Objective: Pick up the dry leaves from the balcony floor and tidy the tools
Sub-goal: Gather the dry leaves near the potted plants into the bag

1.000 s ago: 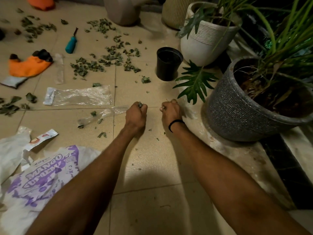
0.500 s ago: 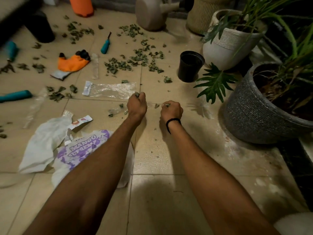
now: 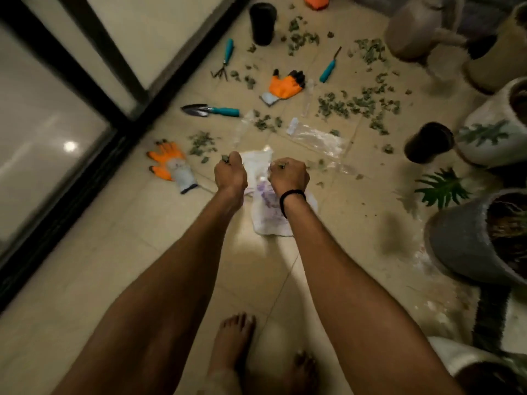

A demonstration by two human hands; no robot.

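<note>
Above the white printed bag on the tiled floor, the left hand and right hand are curled into fists, each gripping leaf bits. More dry leaves lie scattered beyond, near a trowel and an orange glove

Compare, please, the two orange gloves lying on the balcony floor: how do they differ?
The near glove lies by the door frame; the far glove lies farther out among the dry leaves. The near glove's fingers point up-left toward the door, the far glove's up-right. The near glove shows a large pale patch on its body; the far glove shows almost all orange with black fingertips. Both are orange with pale cuffs.
</note>
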